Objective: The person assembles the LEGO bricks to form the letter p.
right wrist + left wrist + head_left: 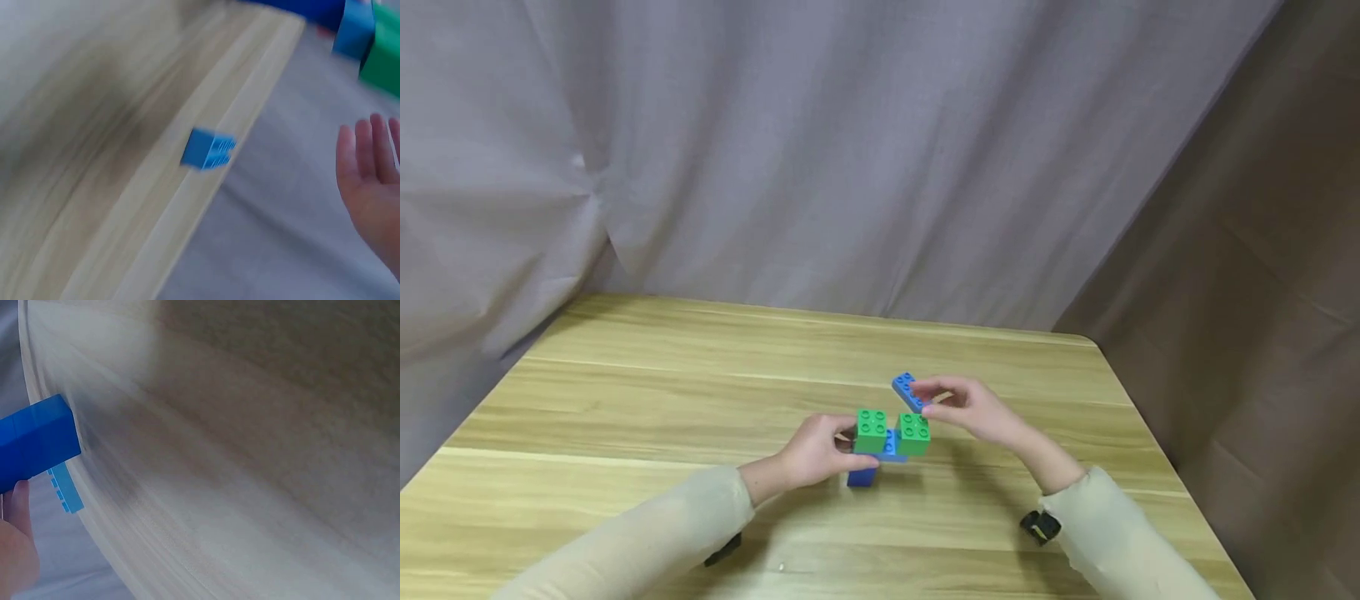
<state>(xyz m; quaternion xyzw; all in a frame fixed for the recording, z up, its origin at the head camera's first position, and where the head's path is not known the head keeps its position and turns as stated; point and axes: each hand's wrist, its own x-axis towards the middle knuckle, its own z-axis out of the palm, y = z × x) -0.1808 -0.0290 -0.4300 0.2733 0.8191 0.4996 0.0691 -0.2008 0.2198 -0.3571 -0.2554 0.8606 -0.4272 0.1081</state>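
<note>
My left hand (816, 450) grips a joined stack of toy bricks, fingers and thumb on its left side. On top of the stack two green bricks, a left one (871, 432) and a right one (913, 435), sit apart on a light blue brick (891, 450). Beneath is a dark blue brick section (37, 440), held above the table in the left wrist view. The right hand (973, 408) is by the right green brick, its fingers extended in the right wrist view; whether it touches that brick is unclear. Beyond it lies a loose blue brick (199, 150), studs up.
A wood-grain table (700, 358) lies under both hands. Grey curtain (820, 167) hangs along its far edge, and darker cloth (1247, 292) drops at the right side. Black wrist straps (1041, 527) sit at the sleeves.
</note>
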